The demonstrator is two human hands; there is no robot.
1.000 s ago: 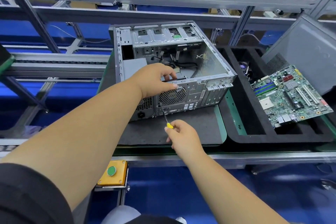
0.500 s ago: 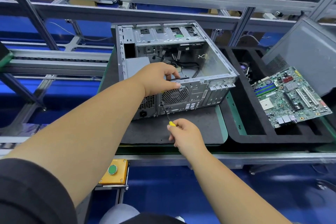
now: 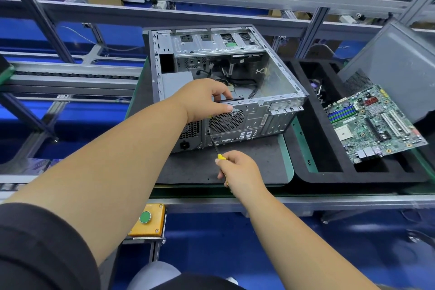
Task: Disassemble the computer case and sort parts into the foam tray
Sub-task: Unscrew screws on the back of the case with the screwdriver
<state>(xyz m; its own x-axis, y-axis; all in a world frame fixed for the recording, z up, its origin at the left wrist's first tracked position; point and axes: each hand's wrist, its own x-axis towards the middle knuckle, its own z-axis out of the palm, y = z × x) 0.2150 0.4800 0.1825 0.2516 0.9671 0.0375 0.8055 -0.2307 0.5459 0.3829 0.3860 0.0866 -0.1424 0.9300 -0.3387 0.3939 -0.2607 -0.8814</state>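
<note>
Screwdriver (image 3: 215, 147) in right hand (image 3: 240, 169) — tip up-left at case (image 3: 249, 122) rear

No text, brand, number or sign can be read anywhere. The green printed circuit board (image 3: 374, 125) at three o'clock and the grey metal computer case's rear panel (image 3: 249, 122) carry markings too small to make out.
</note>
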